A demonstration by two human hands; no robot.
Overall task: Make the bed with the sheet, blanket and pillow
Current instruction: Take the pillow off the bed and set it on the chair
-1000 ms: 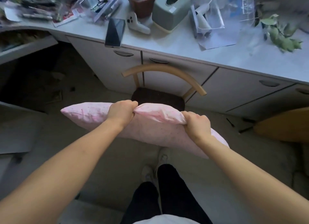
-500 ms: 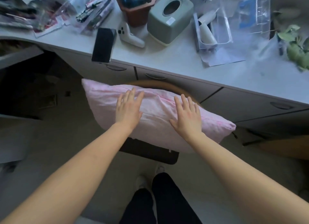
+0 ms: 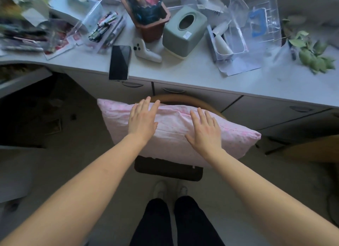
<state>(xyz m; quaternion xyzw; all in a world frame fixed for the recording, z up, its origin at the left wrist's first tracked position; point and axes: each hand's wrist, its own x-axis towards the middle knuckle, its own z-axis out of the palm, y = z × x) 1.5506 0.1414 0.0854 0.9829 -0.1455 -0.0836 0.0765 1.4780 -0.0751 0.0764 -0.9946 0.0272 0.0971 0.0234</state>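
We see a pale desk (image 3: 183, 72) carrying a dark phone (image 3: 119, 62) at its front edge, a white controller (image 3: 146, 52) just beside it, a grey-green tissue box (image 3: 184, 32), a brown pot (image 3: 152, 25), a clear plastic tray (image 3: 228, 43) and a leafy sprig (image 3: 311, 55) at far right. Below, we note drawer handles (image 3: 132, 84) and a chair (image 3: 168, 169) with a curved wooden back.

Cluttered white desk (image 3: 183, 71), drawers (image 3: 192, 97) below; wooden chair (image 3: 183, 99); grey floor (image 3: 82, 135).

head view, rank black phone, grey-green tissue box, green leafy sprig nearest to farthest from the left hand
1. Black phone, desk edge, just beyond the left hand.
2. Grey-green tissue box, further back, rightward.
3. Green leafy sprig, far right.
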